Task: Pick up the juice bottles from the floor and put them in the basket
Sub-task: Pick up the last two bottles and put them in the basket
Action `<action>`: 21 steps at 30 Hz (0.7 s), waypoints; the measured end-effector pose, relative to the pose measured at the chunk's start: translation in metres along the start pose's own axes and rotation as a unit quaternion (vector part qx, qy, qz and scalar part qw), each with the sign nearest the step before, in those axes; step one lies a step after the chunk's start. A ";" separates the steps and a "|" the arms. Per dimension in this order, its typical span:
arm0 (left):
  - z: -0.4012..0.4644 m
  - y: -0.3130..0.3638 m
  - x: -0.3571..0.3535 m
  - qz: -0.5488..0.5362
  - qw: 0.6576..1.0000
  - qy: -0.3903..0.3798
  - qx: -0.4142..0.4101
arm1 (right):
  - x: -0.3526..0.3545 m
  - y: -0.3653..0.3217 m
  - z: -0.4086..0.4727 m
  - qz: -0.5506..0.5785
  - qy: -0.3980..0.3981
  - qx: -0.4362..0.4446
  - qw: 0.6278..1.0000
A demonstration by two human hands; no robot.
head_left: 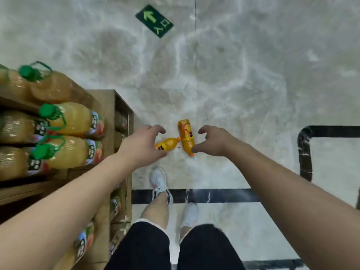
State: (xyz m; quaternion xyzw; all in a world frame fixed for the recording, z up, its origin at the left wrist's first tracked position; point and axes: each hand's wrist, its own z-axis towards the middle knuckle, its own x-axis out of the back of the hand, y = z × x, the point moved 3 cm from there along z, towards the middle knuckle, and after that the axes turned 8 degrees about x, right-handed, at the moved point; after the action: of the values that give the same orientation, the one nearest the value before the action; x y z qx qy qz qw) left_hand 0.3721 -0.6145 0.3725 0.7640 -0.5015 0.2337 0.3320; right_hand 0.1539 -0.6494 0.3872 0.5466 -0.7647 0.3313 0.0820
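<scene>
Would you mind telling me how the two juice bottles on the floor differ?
The left bottle looks smaller and lies slanted, partly hidden behind the left hand. The right bottle looks bigger, lies nearly straight away from the feet, and shows fully beside the right hand. Both are orange and lie flat.

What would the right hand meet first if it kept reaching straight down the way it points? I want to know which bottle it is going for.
Probably the larger orange juice bottle lying on the floor; the right hand hovers beside it, fingers curled toward it. Depth is unclear.
</scene>
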 end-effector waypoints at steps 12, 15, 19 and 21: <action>0.206 -0.065 -0.140 -0.027 0.995 -0.053 0.082 | -0.089 0.107 0.214 0.075 0.004 -0.060 0.995; 0.249 -0.079 -0.185 -0.016 0.992 -0.080 0.094 | -0.112 0.132 0.270 0.082 0.001 -0.064 0.995; 0.303 -0.090 -0.249 -0.019 0.990 -0.103 0.100 | -0.144 0.167 0.341 0.097 0.004 -0.079 0.992; 0.327 -0.096 -0.281 -0.031 0.988 -0.104 0.106 | -0.158 0.186 0.377 0.103 0.022 -0.089 0.990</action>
State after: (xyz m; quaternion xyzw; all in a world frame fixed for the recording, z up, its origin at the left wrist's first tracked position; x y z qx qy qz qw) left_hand 0.3596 -0.6586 -0.0672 0.8302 -0.4819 0.1945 0.2019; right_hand 0.1390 -0.7170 -0.0562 0.4481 -0.8412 0.2810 0.1124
